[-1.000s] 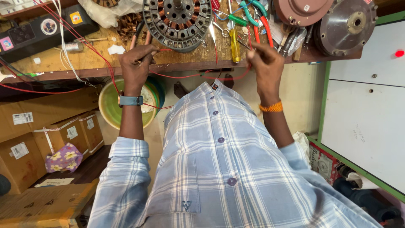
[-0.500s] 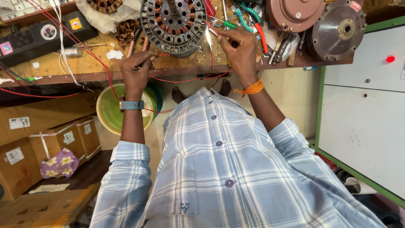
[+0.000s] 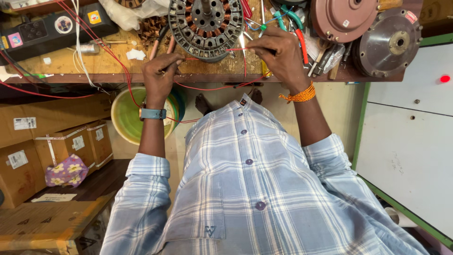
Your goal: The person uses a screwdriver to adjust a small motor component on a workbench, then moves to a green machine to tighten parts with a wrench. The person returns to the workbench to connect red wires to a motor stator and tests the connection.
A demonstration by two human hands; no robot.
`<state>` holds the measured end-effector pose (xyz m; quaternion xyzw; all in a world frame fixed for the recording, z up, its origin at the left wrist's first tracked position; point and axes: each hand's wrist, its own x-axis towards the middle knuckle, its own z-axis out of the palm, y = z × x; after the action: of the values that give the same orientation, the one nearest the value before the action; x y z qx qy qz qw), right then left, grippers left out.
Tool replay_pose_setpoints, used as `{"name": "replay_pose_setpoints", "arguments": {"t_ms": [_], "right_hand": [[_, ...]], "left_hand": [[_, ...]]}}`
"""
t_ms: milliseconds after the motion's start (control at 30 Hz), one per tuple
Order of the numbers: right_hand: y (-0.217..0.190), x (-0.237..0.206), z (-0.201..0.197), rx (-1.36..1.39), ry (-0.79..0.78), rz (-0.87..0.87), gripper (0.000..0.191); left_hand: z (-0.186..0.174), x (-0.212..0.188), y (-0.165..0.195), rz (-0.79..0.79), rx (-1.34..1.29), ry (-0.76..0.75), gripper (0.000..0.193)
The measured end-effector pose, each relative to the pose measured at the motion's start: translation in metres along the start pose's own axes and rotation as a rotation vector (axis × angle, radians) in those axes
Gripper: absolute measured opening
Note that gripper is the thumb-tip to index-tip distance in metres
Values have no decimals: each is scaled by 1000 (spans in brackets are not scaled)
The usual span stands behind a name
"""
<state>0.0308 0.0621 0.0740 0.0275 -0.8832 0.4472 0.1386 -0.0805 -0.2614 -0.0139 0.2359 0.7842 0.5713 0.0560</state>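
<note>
A round motor stator [image 3: 206, 26] with copper windings lies on the wooden workbench [image 3: 94, 66], just beyond both hands. My left hand [image 3: 159, 75] pinches a thin red wire [image 3: 207, 53] at the bench's front edge. My right hand [image 3: 278, 54] grips the same red wire close to the stator's rim, so the wire runs taut between the two hands. A loop of the red wire [image 3: 222, 87] hangs below the bench edge. I wear a blue watch on the left wrist and an orange thread on the right.
A black power strip [image 3: 42, 28], pliers with green and red handles [image 3: 295, 23], a reddish round motor cover [image 3: 347, 16] and a grey motor cover [image 3: 389, 42] crowd the bench. Below stand a green bucket [image 3: 127, 118], cardboard boxes [image 3: 52, 151] and a white cabinet [image 3: 410, 137].
My right hand has moved left from the pliers to the stator's rim and taken hold of the red wire. My left hand stays on the wire at the bench edge.
</note>
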Motion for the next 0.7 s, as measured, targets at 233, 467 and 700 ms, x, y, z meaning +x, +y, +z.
{"name": "replay_pose_setpoints", "arguments": {"t_ms": [233, 467, 700], "right_hand": [[10, 8, -1, -76, -91, -12, 16], [17, 7, 4, -66, -69, -24, 16], [22, -5, -2, 95, -31, 46, 19]], "left_hand": [[1, -1, -3, -13, 15, 9, 19], [0, 0, -2, 11, 68, 16, 19], [0, -1, -4, 10, 63, 8, 19]]}}
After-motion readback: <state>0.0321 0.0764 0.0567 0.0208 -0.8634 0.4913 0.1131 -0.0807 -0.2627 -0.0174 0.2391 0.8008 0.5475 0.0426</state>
